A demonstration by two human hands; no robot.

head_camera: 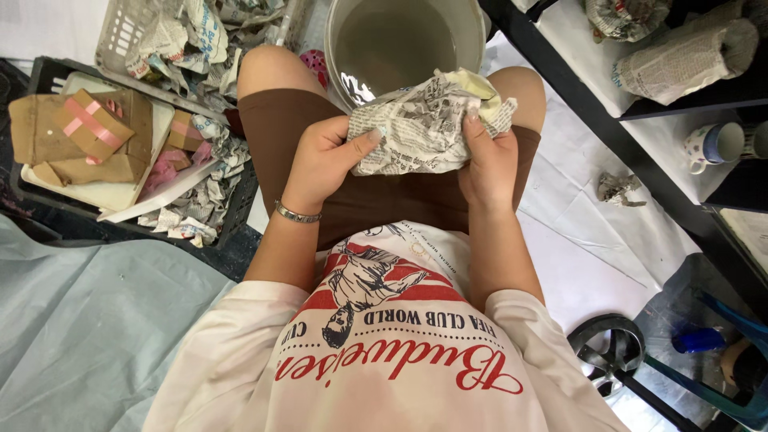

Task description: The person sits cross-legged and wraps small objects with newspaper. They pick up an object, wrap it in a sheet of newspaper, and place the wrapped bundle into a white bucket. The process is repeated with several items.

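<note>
Both of my hands hold one bundle wrapped in crumpled newspaper [424, 124] over my lap. My left hand [320, 160] grips its left side with the thumb pressed on the paper; a metal bracelet sits on that wrist. On the bundle's right side my right hand [488, 164] clasps it, fingers curled over the top edge. A pale yellowish object peeks out of the wrapping at the upper right. What is inside is hidden.
A grey bucket [472, 32] stands between my knees. To the left are a basket of crumpled newspaper [172, 36] and a black crate with cardboard pieces [80, 132]. At right, a black shelf [640, 152] carries wrapped bundles [688, 56] and a mug [714, 144]. A paper scrap [620, 188] lies on the floor.
</note>
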